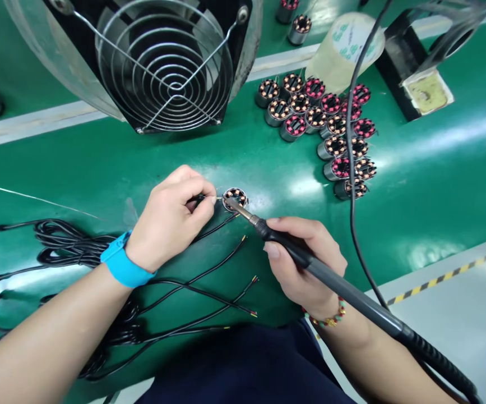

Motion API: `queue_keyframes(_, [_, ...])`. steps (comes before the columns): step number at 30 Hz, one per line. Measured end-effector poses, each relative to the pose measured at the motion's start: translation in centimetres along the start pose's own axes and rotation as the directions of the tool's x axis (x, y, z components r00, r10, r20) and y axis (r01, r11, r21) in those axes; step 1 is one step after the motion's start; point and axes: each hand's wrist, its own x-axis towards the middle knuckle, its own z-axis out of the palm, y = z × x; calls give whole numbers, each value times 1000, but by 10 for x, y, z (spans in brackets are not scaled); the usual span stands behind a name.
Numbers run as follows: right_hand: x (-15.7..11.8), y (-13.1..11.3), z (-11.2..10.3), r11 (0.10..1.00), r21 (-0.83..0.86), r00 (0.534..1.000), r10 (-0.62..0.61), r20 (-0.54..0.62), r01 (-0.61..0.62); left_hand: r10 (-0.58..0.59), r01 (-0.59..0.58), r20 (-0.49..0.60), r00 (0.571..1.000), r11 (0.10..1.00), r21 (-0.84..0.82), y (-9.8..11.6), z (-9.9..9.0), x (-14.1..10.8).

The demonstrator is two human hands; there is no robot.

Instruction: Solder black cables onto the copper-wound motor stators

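My right hand [308, 261] is closed around the black handle of a soldering iron [331, 278]. Its metal tip reaches the near left rim of a small motor stator [235, 198] with copper windings, which stands on the green bench. On the stator's left side, my left hand [179, 210] pinches the end of a thin black cable [198, 198] between thumb and forefinger, its bare tip at the stator's rim. Other black cables [221, 264] with stripped ends lie below my left hand. Whether the iron's tip touches the wire is too small to tell.
A fan with a wire guard [175, 84] stands at the back. Several stators [299, 104] are grouped to the right, beside a tape roll [352, 45] and an iron stand with a sponge [427, 92]. The iron's cord [352, 140] crosses the view. Coiled cables [72, 244] lie left.
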Motion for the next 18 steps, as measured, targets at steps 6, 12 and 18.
queue_keyframes(6, [-1, 0, 1, 1000, 15, 1000, 20, 11, -20, -1, 1, -4, 1000, 1000, 5, 1, 0, 0])
queue_keyframes(12, [-1, -1, 0, 1000, 16, 1000, 24, 18, -24, -31, 31, 5, 1000, 999, 9, 2, 0, 0])
queue_keyframes(18, [-1, 2, 2, 1000, 30, 1000, 2, 7, -2, -5, 5, -6, 1000, 1000, 10, 1, 1, 1])
